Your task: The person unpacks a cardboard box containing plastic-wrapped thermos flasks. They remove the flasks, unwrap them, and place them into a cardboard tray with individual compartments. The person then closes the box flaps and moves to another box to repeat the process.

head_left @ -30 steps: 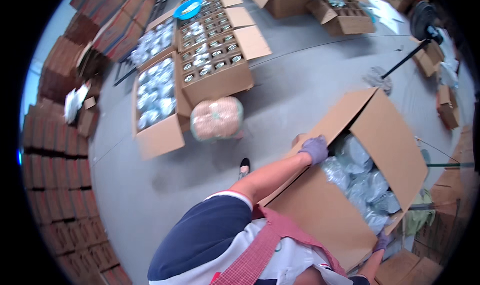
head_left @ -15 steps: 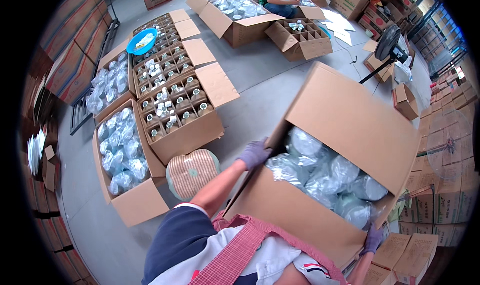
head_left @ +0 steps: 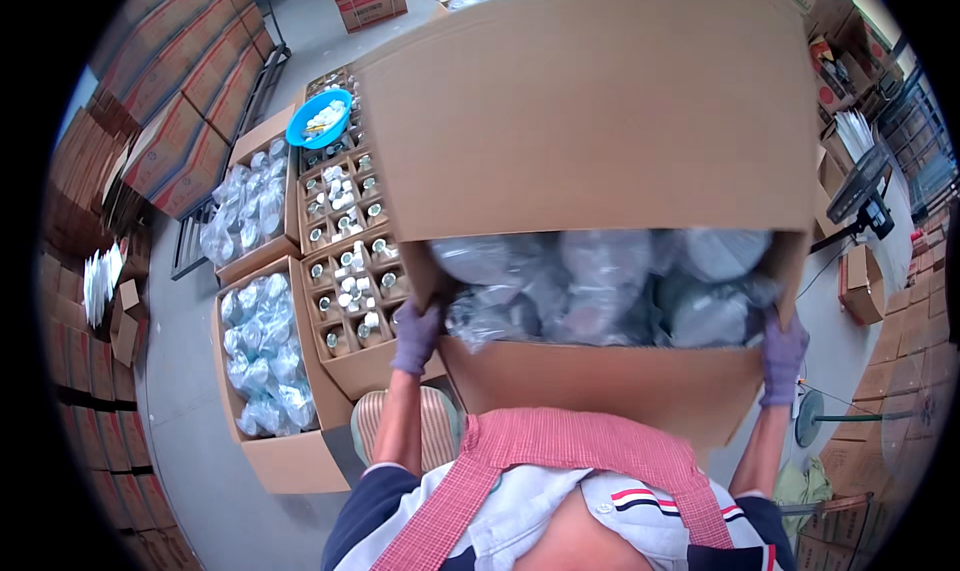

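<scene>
Two hands in purple gloves hold a big brown box (head_left: 600, 121) in front of the person's chest, one at each side. The left hand (head_left: 414, 339) is on the left edge, by the corner of the opening. Its arm comes nearly straight up from below. The left fingers look bent and close together, pinching the cardboard edge. The right hand (head_left: 783, 359) is on the right edge, about as high as the left one. Its arm leans out a little to the right, and the hand points up. The right fingers press on the cardboard, but they are blurry, so I cannot tell how each one bends. Both arms are wide apart. The long opening faces the person, with shiny wrapped things (head_left: 600, 281) inside. A striped seat (head_left: 436, 426) is by the left arm, near a box of bottles (head_left: 365, 373). A black fan (head_left: 865, 186) stands on the right.
</scene>
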Tool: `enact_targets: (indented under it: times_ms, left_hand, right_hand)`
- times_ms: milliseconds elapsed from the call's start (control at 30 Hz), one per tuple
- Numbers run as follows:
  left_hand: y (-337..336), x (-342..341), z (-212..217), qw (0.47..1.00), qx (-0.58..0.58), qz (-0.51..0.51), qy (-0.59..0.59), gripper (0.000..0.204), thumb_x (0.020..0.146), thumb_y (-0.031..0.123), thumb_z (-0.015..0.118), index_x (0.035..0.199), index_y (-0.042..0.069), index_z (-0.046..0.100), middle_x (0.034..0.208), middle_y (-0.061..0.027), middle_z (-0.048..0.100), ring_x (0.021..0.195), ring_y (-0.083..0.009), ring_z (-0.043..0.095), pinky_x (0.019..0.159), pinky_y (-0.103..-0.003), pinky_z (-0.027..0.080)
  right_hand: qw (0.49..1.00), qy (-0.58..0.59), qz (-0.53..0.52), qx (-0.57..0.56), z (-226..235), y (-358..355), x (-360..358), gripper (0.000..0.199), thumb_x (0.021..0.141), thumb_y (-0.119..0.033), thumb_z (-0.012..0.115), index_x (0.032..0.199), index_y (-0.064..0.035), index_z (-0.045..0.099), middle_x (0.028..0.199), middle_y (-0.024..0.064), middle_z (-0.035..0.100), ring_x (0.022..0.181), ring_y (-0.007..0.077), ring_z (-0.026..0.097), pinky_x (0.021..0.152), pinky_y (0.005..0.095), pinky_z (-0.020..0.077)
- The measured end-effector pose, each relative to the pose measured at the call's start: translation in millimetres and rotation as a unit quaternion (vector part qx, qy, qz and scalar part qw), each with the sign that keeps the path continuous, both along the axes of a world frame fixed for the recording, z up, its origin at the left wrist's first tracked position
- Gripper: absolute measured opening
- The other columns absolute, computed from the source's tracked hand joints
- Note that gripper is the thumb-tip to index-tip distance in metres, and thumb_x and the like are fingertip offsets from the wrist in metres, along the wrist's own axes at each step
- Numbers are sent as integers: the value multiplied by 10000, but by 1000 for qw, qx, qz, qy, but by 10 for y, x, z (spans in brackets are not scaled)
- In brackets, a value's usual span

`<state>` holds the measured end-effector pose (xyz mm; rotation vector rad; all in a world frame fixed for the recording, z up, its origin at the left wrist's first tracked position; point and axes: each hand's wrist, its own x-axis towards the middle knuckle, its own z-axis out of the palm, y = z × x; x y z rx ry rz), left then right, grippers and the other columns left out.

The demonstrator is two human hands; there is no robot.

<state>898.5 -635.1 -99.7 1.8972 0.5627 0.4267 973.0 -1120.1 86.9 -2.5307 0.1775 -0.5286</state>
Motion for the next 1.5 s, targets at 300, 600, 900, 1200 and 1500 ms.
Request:
enact_targets:
  times_ms: [300,600,900,1200,1500]
  left_hand:
    - [1002,1181,23,963,-10,265,-50,261,842,91,595,1060,-48,633,937,-76,682,825,-122,588,768,-283,461]
    - [2548,2528,-181,909,-11,397,126,388,825,193,612,1103,-76,581,956,-122,645,824,-184,585,741,-314,471]
    - [2639,4383,329,884,115,345,294,394,848,224,569,1115,-66,547,994,-229,637,907,-327,608,805,-394,457]
    - [2781,6517,-441,892,176,170,379,462,851,287,551,1215,6,506,911,-276,626,884,-434,597,800,-466,467]
    - [3067,6208,-2281,871,69,145,465,610,834,353,534,1309,-7,406,922,-251,633,852,-422,612,789,-470,479]
  right_hand:
    - [952,-116,280,-36,66,2029,3487,333,825,-282,628,1086,-76,607,728,220,615,666,383,611,594,439,473]
    - [907,143,396,-27,-1243,4410,6383,379,820,-328,578,1094,-67,565,790,210,637,779,372,626,695,464,482]
    - [880,277,385,30,-2850,5160,8210,469,823,-413,561,1135,-63,587,960,213,644,918,366,610,820,439,467]
    - [857,425,233,173,-4349,3950,8990,414,818,-292,622,1085,24,605,1001,181,654,945,300,616,837,384,468]
    - [881,435,183,-30,-4850,3946,9078,457,807,-315,647,1099,33,595,989,179,659,890,285,637,797,382,482]
